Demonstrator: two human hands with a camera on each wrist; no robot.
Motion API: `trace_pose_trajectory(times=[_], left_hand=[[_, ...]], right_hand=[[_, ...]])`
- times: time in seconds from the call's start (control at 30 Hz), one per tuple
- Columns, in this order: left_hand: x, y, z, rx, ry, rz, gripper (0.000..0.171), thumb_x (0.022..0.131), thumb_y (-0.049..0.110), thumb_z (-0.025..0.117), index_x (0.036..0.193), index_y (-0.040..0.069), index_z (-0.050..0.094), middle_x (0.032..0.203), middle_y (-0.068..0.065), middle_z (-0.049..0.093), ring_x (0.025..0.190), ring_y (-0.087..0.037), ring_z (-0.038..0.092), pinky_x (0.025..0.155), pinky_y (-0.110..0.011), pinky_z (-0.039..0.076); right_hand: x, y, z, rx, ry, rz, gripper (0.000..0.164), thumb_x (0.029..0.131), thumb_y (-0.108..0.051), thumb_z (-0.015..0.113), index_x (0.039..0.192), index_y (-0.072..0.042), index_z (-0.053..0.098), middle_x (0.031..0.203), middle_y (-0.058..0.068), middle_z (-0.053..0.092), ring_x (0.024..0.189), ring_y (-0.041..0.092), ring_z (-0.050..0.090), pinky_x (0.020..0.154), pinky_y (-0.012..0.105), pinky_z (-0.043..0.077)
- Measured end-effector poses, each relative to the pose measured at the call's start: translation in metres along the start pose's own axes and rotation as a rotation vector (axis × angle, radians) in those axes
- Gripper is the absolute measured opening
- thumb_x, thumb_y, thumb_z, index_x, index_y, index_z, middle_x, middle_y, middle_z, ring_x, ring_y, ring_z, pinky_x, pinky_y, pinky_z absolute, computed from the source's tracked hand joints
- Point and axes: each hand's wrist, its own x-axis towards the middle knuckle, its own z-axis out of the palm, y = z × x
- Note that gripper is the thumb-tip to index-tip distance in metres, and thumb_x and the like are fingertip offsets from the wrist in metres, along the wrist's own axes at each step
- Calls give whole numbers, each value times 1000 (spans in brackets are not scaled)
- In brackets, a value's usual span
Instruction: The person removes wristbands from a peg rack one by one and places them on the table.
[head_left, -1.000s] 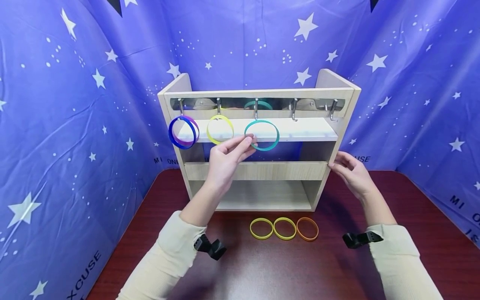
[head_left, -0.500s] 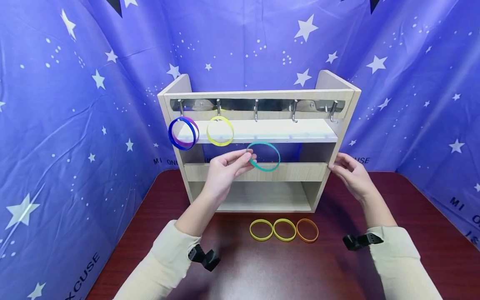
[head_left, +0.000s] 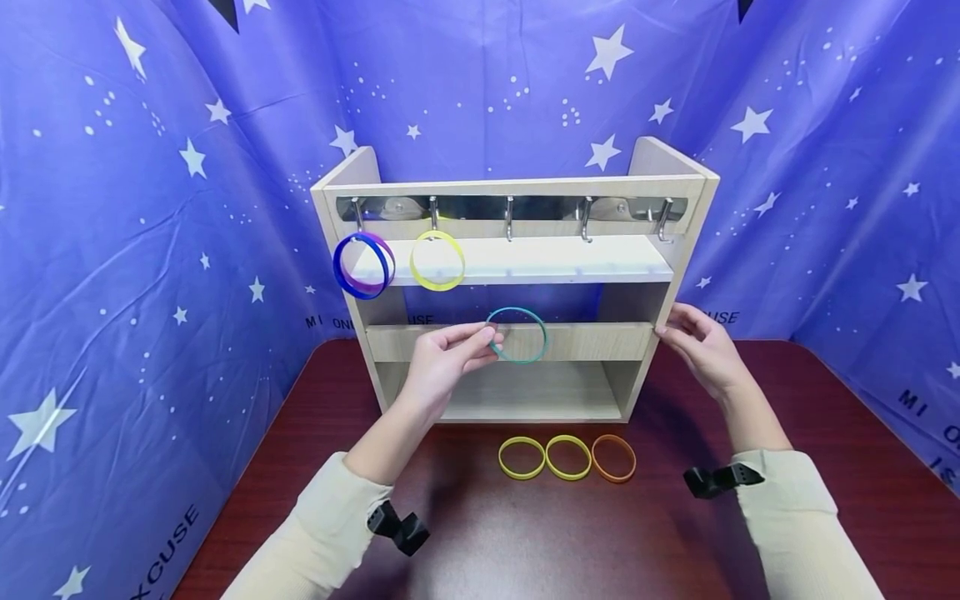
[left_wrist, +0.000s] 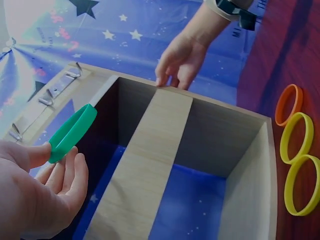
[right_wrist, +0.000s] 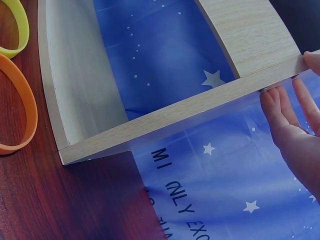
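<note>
My left hand pinches a teal silicone wristband between thumb and fingers, in front of the shelf's middle board. The left wrist view shows the same band, tilted and looking green. My right hand grips the right side panel's edge of a light wooden shelf; in the right wrist view its thumb lies on the front edge and its fingers on the outer face. Blue and purple wristbands hang from the leftmost hook, and a yellow wristband hangs from the second.
A metal hook rail runs along the shelf's top; its other three hooks carry nothing. Two yellow wristbands and an orange wristband lie in a row on the dark red table before the shelf. A blue star-patterned curtain surrounds it.
My left hand has moved down and slightly left with the teal wristband, from near the middle hook to the height of the middle board. The right hand has stayed at the side panel.
</note>
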Motion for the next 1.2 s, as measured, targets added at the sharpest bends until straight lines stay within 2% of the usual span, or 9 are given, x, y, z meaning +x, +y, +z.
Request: trace_pose_trajectory(times=[0.13,0.37,0.5,0.63,0.77,1.0,1.2], left_hand=[[-1,-4,-5,19,0,-19,31,91,4,63,117,-13,61,108,-30,68,85,-21,74,89,-38,59],[-4,-11,-16,57,8,-34,31,91,4,62,117,-14,61,103,-26,71,74,-11,72,88,-38,60],[-6,-15,-23,65,14,-51,32,91,5,63,118,-13,60,90,-13,75,74,-10,72,87,-36,60],[-7,-18,-30,71,13,-64,34,91,6,64,118,-13,60,81,1,74,75,-9,71,86,-33,60],[-8,-21,-35,85,11,-69,36,91,5,63,120,-14,58,79,3,74,74,-8,71,83,-30,61],[-11,-29,-44,111,12,-95,34,91,5,63,120,-13,59,79,4,74,75,-6,71,90,-37,59],[-13,-38,-50,129,13,-119,34,91,7,63,120,-12,60,80,4,74,75,-5,71,82,-27,61]], right_hand=[[0,0,1,2,4,1,36,92,9,52,109,-20,63,100,-8,64,91,0,62,85,8,52],[-1,-2,2,-8,0,7,36,92,9,52,109,-20,63,100,-8,63,91,0,62,85,8,53],[-1,-2,2,-16,2,3,35,92,9,52,108,-20,63,100,-8,64,91,0,62,85,8,53],[-1,-2,2,-16,1,0,35,91,10,52,108,-19,63,99,-8,64,90,0,62,85,8,53],[0,-2,2,-10,0,-2,35,91,10,52,108,-19,63,99,-8,64,90,1,61,84,8,53],[0,-3,2,-15,-2,-4,35,91,10,53,108,-19,63,99,-8,64,90,1,62,85,8,53],[0,-2,2,0,-13,-18,36,90,12,52,108,-18,64,99,-7,64,89,1,63,85,9,53]])
